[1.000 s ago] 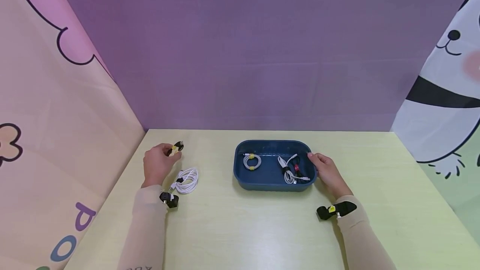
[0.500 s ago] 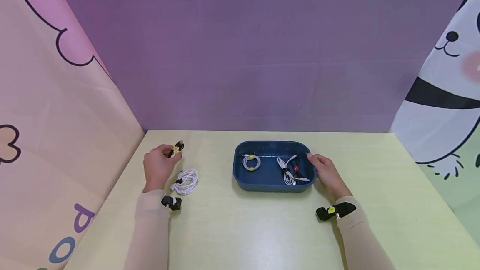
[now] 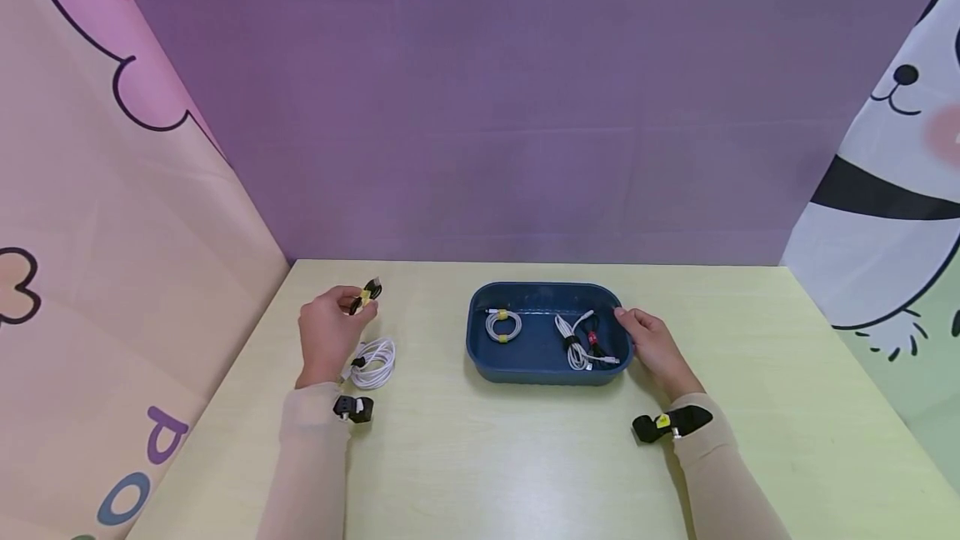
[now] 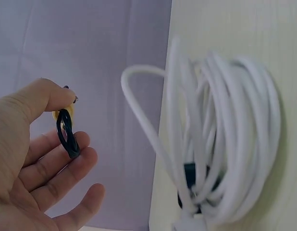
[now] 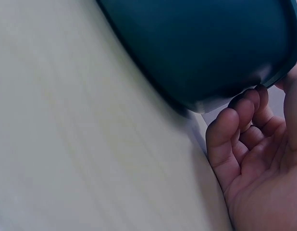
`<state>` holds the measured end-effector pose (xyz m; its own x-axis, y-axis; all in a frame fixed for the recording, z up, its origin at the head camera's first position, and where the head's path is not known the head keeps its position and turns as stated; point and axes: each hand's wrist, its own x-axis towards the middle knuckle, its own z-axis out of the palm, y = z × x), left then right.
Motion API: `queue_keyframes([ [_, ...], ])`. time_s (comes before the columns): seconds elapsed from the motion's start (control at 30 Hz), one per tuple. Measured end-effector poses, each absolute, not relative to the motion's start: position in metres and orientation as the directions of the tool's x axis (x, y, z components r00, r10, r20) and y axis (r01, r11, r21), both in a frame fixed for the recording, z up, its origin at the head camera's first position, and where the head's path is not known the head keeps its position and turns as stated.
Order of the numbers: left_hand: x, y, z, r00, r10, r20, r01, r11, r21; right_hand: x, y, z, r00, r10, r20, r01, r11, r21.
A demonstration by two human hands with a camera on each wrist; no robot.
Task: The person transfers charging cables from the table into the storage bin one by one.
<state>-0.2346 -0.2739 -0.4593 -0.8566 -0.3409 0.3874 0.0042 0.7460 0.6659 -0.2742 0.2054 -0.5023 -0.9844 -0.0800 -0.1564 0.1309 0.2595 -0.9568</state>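
Observation:
My left hand (image 3: 327, 338) pinches a small black cable bundle with a yellow tie (image 3: 366, 296) between thumb and fingers, raised above the table. In the left wrist view the black cable (image 4: 67, 132) hangs at the fingertips of the hand (image 4: 43, 159). Just below that hand lies a coiled white cable (image 3: 375, 362) with a black tie. The right hand (image 3: 660, 350) grips the right end of a blue tray (image 3: 536, 375), thumb over the rim. Seen from the right wrist, the curled fingers of the hand (image 5: 259, 159) touch the tray's outer side (image 5: 206, 53).
Inside the tray, a white cable coil with yellow ties (image 3: 503, 326) lies at the left. A white cable with a black tie (image 3: 576, 350) and a dark cable with a red tie (image 3: 595, 338) lie at the right. A purple cloth (image 3: 480, 107) hangs behind the table.
My left hand has moved a little to the right, carrying the black cable with it. The right hand and the tray have stayed in place.

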Motion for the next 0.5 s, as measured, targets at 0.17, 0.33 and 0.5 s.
queue_keyframes([
  [0.17,-0.234,-0.264,-0.455,-0.861,-0.303,0.408,0.040,0.759,0.649,-0.275,0.207,-0.504,-0.987,-0.079,-0.143,0.120,0.245,-0.962],
  [0.33,-0.234,-0.255,-0.448,-0.859,-0.267,0.437,0.082,0.771,0.631,-0.277,0.208,-0.506,-0.985,-0.079,-0.156,0.133,0.246,-0.960],
  [0.5,-0.235,-0.246,-0.440,-0.855,-0.245,0.458,0.117,0.768,0.629,-0.277,0.208,-0.507,-0.985,-0.077,-0.153,0.129,0.256,-0.958],
])
